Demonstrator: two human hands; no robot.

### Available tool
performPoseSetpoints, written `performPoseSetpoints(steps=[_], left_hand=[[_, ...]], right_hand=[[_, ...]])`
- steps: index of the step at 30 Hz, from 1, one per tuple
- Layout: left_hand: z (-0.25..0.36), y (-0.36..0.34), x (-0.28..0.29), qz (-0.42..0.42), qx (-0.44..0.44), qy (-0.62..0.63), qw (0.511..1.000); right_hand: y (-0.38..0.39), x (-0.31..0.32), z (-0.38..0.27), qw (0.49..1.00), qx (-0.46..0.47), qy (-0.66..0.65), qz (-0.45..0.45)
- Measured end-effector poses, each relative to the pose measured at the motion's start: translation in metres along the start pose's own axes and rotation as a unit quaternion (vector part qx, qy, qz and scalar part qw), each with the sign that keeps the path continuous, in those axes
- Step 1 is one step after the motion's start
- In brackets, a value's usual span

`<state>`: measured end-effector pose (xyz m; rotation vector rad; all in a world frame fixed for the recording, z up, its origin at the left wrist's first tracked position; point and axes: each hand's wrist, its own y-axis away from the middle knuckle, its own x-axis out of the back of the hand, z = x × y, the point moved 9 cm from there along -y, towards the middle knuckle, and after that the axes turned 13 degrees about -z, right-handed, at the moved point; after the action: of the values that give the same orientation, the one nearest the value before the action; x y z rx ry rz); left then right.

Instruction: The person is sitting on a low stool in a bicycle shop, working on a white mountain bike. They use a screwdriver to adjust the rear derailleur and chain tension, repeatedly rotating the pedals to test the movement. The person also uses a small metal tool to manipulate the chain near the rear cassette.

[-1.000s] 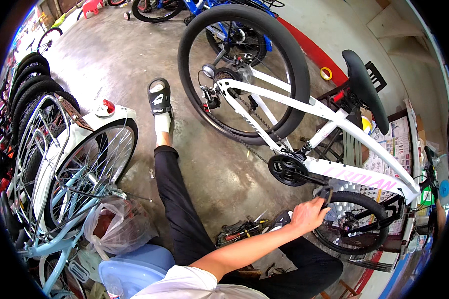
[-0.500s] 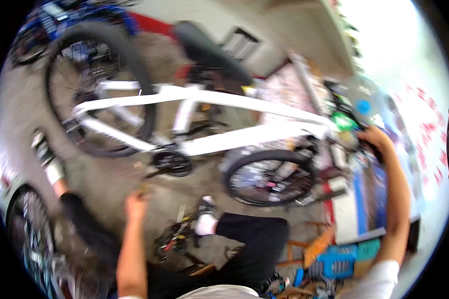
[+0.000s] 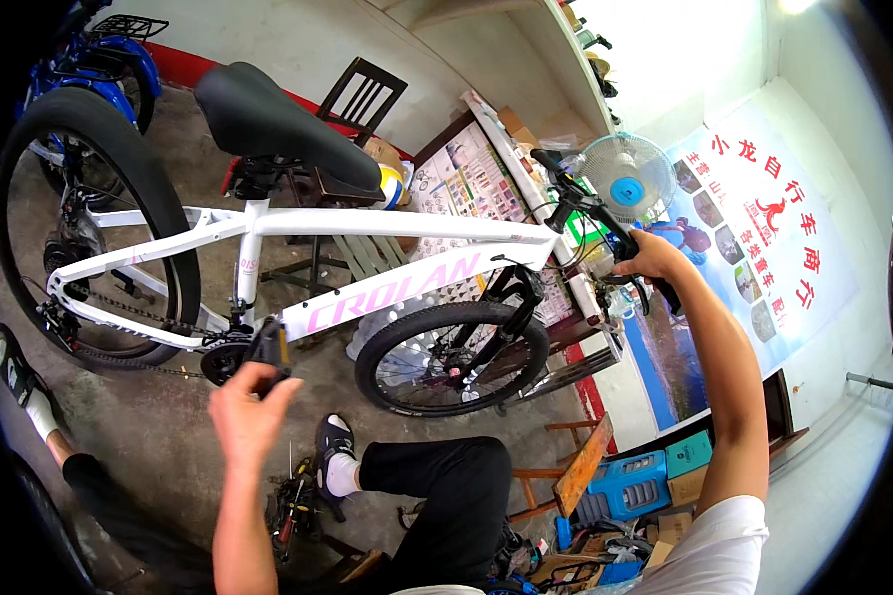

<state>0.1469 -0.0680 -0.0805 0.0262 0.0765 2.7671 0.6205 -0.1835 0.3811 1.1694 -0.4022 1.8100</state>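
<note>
A white bicycle [image 3: 387,293] with pink lettering stands across the view, tilted in the picture, its black saddle [image 3: 278,129] at upper left. My left hand [image 3: 250,407] is closed on a black pedal [image 3: 267,347] with a yellow reflector, in front of the chainring [image 3: 226,363]. The chain [image 3: 134,309] runs back to the rear wheel [image 3: 174,243]. On the right, my right hand [image 3: 657,260] is wrapped round the handlebar [image 3: 605,213] at its grip, close to a brake lever. The front wheel [image 3: 453,359] is below the frame. My left fingertips are partly hidden behind the pedal.
Behind the handlebar stands a fan [image 3: 627,178] by a covered counter [image 3: 471,169]. A dark chair [image 3: 362,94] is against the far wall. Tools [image 3: 293,511] lie by my foot. A wooden stool [image 3: 580,466] and blue plastic case [image 3: 625,486] are at lower right; another blue bike [image 3: 129,74] is far left.
My view has shifted, and the bicycle appears larger and farther left. My left hand, earlier blurred below the crank, is now at the pedal. The right hand stays at the handlebar.
</note>
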Motion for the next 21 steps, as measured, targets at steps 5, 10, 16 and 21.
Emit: performPoseSetpoints(steps=[5, 10, 16, 21], left_hand=[[-0.023, 0.010, -0.080, -0.051, 0.012, 0.029, 0.998], [-0.099, 0.025, -0.150, -0.168, 0.050, -0.077, 0.981], [-0.279, 0.063, -0.085, -0.106, 0.137, -0.199, 0.964], [-0.328, 0.044, 0.080, 0.004, 0.124, -0.079, 0.989]], right_hand=[[-0.012, 0.003, 0.011, 0.999, -0.004, -0.040, 0.031], [-0.005, 0.000, 0.008, 0.987, -0.032, -0.156, 0.010], [-0.008, 0.000, 0.003, 0.994, 0.012, -0.105, -0.013], [0.004, 0.001, 0.002, 0.996, 0.000, -0.088, -0.031]])
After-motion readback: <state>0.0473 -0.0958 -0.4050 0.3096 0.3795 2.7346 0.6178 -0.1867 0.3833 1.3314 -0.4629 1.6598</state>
